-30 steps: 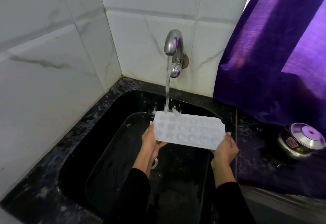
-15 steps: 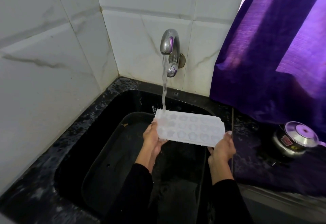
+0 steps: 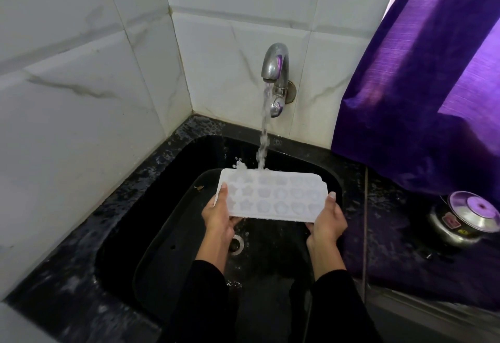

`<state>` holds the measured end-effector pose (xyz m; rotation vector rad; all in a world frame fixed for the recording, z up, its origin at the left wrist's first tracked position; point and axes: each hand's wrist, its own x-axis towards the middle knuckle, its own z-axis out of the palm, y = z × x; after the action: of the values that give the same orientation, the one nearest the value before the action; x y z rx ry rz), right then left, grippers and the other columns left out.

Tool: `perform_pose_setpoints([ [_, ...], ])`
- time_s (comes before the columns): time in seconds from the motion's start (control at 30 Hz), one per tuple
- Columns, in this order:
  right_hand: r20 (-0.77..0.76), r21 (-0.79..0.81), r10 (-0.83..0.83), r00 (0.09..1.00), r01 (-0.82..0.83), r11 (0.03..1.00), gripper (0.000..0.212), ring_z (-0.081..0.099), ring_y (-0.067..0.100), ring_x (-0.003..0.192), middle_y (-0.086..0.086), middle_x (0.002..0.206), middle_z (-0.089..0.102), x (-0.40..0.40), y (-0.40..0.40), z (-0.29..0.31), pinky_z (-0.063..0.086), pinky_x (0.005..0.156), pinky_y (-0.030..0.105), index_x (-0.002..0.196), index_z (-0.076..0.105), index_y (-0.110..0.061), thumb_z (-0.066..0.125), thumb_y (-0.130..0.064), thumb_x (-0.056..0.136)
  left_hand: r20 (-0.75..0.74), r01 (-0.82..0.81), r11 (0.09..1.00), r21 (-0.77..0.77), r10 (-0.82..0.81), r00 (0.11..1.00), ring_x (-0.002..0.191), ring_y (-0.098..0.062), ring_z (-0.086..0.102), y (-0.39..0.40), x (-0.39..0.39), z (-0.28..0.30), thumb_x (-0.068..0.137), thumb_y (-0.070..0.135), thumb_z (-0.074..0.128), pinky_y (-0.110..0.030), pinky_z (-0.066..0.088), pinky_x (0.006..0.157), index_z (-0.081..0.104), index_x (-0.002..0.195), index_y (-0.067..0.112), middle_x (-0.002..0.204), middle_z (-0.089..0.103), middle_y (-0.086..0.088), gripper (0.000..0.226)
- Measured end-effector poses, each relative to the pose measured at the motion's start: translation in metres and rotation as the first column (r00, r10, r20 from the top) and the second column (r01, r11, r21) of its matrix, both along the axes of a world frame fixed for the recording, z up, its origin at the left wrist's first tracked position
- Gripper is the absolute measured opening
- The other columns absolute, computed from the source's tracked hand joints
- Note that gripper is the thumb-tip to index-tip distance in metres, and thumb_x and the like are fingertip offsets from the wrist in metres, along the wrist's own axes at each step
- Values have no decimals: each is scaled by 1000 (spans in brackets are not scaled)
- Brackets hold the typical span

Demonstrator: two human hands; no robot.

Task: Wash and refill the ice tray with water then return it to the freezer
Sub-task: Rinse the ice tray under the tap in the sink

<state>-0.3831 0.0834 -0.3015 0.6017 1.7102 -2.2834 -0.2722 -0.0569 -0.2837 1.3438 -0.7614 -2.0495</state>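
Note:
I hold a white ice tray (image 3: pixel 273 198) with star and round cells over the black sink (image 3: pixel 151 202). My left hand (image 3: pixel 219 215) grips its left end, thumb on top. My right hand (image 3: pixel 327 221) grips its right end. A metal tap (image 3: pixel 276 72) on the tiled wall runs water (image 3: pixel 263 137) onto the tray's far edge, left of its middle, where it splashes.
A dark tray (image 3: pixel 167 237) lies in the sink under my left arm, and the drain (image 3: pixel 236 244) shows below the ice tray. A purple curtain (image 3: pixel 419 85) hangs at the right. A steel pot with a lid (image 3: pixel 468 218) stands on the wet black counter at the right.
The tray has shifted slightly left under the stream, so the water now lands further along its far edge instead of at its left corner. Both hands keep their grip.

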Motion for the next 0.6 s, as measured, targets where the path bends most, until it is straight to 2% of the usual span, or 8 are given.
perform_pose_setpoints([
  [0.17, -5, -9, 48, 999, -48, 999, 29, 70, 23, 90, 0, 86, 73, 5, -14, -1, 56, 87, 49, 74, 69, -24, 57, -42, 94, 5, -52, 999, -14, 52, 999, 93, -27, 67, -9, 15, 1, 90, 34, 63, -44, 58, 71, 61, 112, 14, 100, 69, -9, 29],
  [0.37, -14, 19, 103, 995, -103, 994, 27, 70, 24, 91, 2, 88, 74, 15, -28, -1, 56, 86, 51, 72, 69, -25, 61, -43, 91, 10, -102, 995, -18, 102, 995, 87, -24, 66, -17, 29, 3, 92, 37, 60, -42, 57, 65, 60, 108, 16, 97, 68, -7, 27],
  [0.6, 9, 16, 174, 985, -175, 985, 20, 69, 21, 93, 1, 96, 74, 17, -42, 0, 57, 86, 47, 82, 70, -25, 65, -44, 87, 21, -131, 991, -16, 131, 991, 82, -21, 65, -22, 40, 5, 92, 37, 60, -38, 53, 59, 57, 92, 19, 91, 66, -5, 19],
])
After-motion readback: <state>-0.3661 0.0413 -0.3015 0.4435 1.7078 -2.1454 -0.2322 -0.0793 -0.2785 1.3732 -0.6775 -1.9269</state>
